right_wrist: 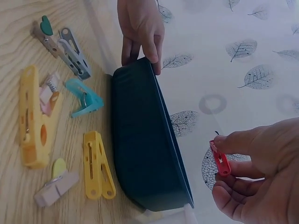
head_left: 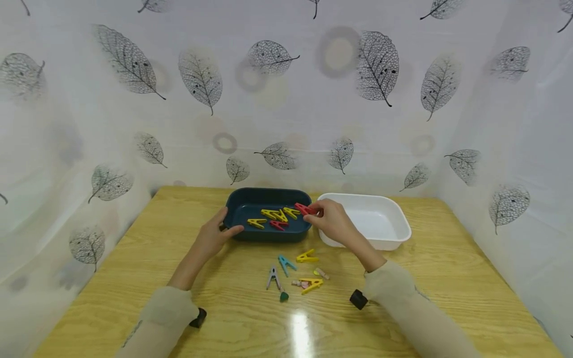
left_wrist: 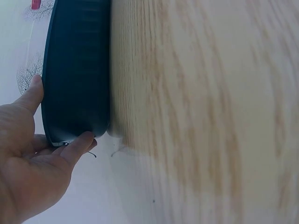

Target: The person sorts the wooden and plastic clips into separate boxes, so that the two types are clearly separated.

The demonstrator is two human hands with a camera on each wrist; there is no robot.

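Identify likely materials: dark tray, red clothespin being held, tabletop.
Dark tray: probably molded plastic, satin; smooth walls, rounded corners, though coated metal isn't excluded.
Held red clothespin: likely plastic; uniform color throughout the body.
Tabletop: wood or wood-look laminate, glossy; grain lines, bright reflection.

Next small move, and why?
Probably lower the red clip into the dark bin and let go: the right hand pinches it at the bin's right end, other clips lie inside, and the left hand holds the left end.
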